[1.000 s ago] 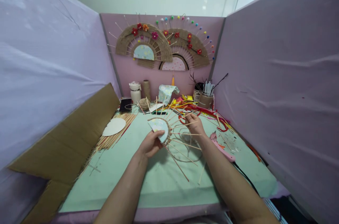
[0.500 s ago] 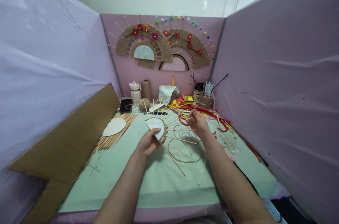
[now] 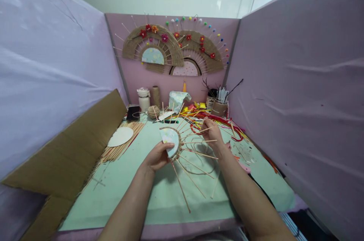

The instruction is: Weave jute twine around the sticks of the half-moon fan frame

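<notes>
Holding a half-round fan [image 3: 168, 134] above the green table [image 3: 113, 182], pinched between thumb and fingers of the left hand [image 3: 159, 155]. Pressing together the fingertips of the right hand [image 3: 212, 133] beside outspread sticks [image 3: 199, 142], near looped string [image 3: 197, 174]; cannot tell on what.

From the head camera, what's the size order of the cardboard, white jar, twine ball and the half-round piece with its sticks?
1. Cardboard
2. Half-round piece, counting its sticks, held in the left hand
3. White jar
4. Twine ball

Nearness to the camera probably enlarges the first two.
</notes>
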A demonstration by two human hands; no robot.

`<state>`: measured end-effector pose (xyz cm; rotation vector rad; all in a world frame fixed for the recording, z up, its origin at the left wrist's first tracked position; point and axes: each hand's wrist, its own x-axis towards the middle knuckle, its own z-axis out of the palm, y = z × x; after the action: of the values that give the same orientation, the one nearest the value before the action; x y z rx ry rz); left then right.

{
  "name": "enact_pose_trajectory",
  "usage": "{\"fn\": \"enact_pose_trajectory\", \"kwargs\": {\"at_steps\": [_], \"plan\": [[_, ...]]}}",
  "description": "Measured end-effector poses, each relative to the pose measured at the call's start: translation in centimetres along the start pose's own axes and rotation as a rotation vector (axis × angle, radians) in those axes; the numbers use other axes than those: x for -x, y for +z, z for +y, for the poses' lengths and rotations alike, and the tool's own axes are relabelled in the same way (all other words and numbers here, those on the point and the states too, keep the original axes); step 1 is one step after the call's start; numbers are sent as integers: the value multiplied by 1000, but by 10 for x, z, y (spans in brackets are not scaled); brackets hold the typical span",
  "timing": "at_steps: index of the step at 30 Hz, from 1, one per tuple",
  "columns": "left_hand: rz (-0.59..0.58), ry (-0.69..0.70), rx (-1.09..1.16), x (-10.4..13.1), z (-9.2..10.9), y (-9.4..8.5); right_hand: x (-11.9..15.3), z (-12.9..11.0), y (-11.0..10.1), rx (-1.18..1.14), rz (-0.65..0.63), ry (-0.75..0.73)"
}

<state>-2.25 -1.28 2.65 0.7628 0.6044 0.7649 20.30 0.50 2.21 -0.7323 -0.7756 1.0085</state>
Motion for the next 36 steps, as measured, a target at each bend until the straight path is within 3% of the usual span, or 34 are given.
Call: {"fn": "enact_pose_trajectory", "kwargs": {"at_steps": [9,15,21,25,29,36], "plan": [[-292,-106,-153,6,-12,-3,6,27,14,36,37,14],[-383,-139,-175,5,-20,1,7,33,16,80,32,-16],[-377,-120,-101,2,-21,2,2,35,11,90,65,-37],[-256,-131,13,-1,-22,7,3,37,12,118,73,-22],[-150,-164,-14,-2,-22,10,7,39,16,158,69,-13],[-128,-176,-74,-1,-19,11,9,35,21,90,75,-27]]}}
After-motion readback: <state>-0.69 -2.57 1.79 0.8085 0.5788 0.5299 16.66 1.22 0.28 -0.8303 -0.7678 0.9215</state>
